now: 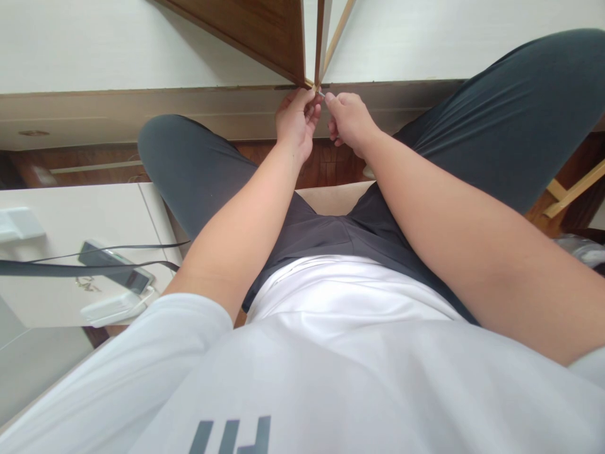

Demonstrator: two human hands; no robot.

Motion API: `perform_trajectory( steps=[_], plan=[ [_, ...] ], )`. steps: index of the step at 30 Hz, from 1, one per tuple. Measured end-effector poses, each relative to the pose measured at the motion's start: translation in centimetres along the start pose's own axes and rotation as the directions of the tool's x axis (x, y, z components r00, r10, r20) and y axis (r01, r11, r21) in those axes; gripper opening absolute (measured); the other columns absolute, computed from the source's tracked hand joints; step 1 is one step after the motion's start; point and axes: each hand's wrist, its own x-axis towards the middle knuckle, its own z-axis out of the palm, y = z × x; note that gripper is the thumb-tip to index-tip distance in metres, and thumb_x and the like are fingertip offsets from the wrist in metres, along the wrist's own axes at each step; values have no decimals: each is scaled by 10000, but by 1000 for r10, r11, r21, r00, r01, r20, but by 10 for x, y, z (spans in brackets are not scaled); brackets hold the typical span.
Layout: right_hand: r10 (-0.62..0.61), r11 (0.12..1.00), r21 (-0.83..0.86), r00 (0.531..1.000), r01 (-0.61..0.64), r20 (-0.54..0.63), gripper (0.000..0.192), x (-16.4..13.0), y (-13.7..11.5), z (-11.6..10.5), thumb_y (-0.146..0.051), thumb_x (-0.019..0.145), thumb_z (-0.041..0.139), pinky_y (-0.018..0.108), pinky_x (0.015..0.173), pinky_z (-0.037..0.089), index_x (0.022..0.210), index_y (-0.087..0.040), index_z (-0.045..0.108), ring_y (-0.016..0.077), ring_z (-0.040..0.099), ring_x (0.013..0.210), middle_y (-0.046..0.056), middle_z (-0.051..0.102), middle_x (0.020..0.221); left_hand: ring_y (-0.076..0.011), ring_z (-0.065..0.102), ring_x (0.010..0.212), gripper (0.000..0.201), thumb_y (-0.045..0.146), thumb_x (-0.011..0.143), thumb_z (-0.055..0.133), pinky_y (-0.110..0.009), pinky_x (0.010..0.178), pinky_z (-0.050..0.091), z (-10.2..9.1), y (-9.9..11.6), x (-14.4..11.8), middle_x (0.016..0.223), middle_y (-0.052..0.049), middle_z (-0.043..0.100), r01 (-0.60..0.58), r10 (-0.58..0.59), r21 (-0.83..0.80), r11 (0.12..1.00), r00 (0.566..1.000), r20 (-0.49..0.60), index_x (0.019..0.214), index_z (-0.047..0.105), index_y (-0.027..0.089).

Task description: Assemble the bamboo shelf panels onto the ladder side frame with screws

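I sit with my knees apart, both arms stretched forward. My left hand point(297, 120) curls its fingers against the bottom corner of a brown wooden panel point(265, 31) where it meets a white ledge point(142, 101). My right hand point(347, 120) pinches a small thin metal piece point(321, 94) at that same corner, beside the narrow edge of a second upright panel point(322, 38). What the metal piece is cannot be made out. The two hands almost touch.
A white low table point(70, 252) stands at my left with a dark phone point(116, 265), a white charger point(111, 308) and a black strap. A light wooden frame point(574, 189) shows at the right over the wood floor point(326, 167).
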Motion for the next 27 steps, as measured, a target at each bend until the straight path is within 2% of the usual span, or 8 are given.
perform_trajectory(
  steps=[6,12,17,21,24,27],
  plan=[
    [2,999,35,1000,-1,-11,320,4,4,0,-443,1010,432,335,537,450,728,-293,450,177,507,533,-31,566,612,-162,699,1155,124,119,915,639,-268,942,588,-2,-1,3,966,-9,757,-53,51,28,998,996,74,904,653,241],
    [-33,998,50,998,35,-44,308,5,5,-2,-330,957,464,327,518,431,656,-263,448,166,509,543,-3,612,671,-205,705,1155,134,236,909,704,-323,935,606,-1,-1,2,1051,-21,767,-4,5,-23,1000,1000,13,1023,675,300],
    [-15,999,30,998,17,-63,298,5,7,-4,-306,958,467,338,541,460,664,-266,490,169,530,569,15,680,752,-194,678,1202,95,140,912,662,-305,945,595,-2,-1,3,1000,-20,750,-52,51,17,999,997,59,878,649,228],
    [-113,992,-73,986,104,-123,242,8,11,-5,-275,926,525,348,629,489,685,-278,523,176,546,636,2,696,797,-180,672,1206,149,96,912,639,-292,963,582,-2,0,4,967,-22,741,-78,74,41,996,993,90,810,619,204],
    [-195,966,-205,965,157,-177,225,7,10,-9,-228,901,553,353,712,496,685,-290,537,191,573,723,0,691,796,-191,699,1156,57,202,914,691,-309,939,601,-1,0,2,1003,-27,754,-32,33,-6,999,999,34,938,664,246],
    [-274,923,-331,937,194,-215,234,3,6,-12,-209,886,589,357,788,498,677,-300,536,205,602,816,3,702,825,-201,717,1121,125,312,937,684,-315,911,613,0,0,1,1018,-30,760,-1,1,-35,999,1000,-6,1054,677,271]
  ],
)
